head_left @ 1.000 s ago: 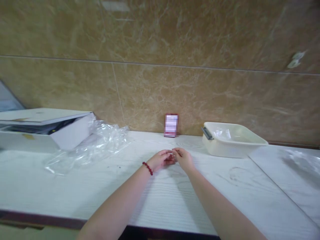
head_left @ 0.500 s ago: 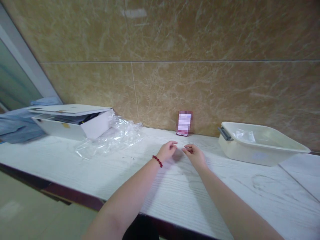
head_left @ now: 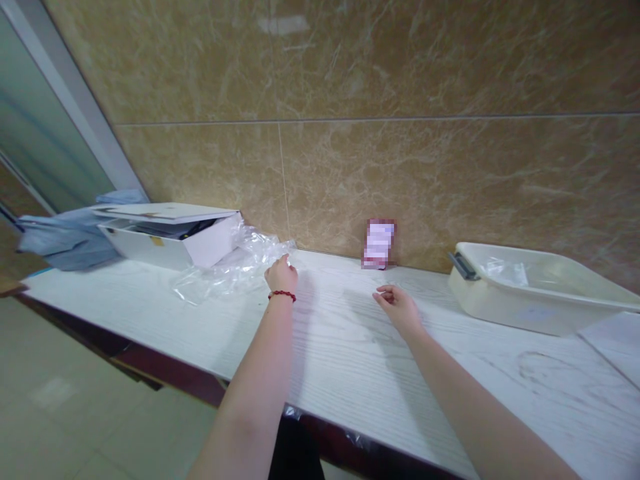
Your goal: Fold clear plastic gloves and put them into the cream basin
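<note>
Plastic wrap [head_left: 229, 269] | near left hand [head_left: 281, 275] | well apart from right hand [head_left: 399, 308]

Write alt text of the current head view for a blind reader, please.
A person's left hand, red bracelet at the wrist, is near crumpled clear plastic on a white table; the right hand is near a pixelated upright object. A white box stands left, a cream tub right.

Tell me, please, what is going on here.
A person's left hand is next to the clear plastic beside the white box; whether it touches the plastic is unclear. The right hand hovers over the white table, in front of the upright phone-like panel; whether it holds anything small cannot be told. The cream bin stands to the right.
</note>
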Demonstrator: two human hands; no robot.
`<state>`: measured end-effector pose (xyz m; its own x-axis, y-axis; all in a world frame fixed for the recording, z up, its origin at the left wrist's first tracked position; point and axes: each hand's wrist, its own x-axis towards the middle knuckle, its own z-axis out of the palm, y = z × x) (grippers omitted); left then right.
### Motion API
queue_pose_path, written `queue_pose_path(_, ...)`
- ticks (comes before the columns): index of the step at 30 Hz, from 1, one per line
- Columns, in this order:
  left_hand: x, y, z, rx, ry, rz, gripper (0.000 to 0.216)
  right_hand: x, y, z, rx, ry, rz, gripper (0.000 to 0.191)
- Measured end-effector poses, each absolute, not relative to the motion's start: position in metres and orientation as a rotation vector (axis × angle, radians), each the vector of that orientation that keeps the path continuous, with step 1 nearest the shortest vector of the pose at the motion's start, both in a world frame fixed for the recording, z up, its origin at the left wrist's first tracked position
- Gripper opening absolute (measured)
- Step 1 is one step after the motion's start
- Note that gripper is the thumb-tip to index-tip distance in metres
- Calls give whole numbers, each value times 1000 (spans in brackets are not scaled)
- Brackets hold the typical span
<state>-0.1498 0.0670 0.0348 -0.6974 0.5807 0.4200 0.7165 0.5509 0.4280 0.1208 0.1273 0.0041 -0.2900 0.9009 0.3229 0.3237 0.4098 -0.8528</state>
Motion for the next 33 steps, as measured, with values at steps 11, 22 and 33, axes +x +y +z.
queue_pose_path(11,-192,68,10,-1096,-2842,-675,26,121,126,7,-1106,-1803,882,28)
queue_pose_path(22,-164,79,22,-1272,-2566,-775,32,121,127,4,-1103,-1790,909,29)
queue_pose_path(33,-82,88,35,-2088,-2092,-896,24,120,131,-1,-1037,-1787,893,31)
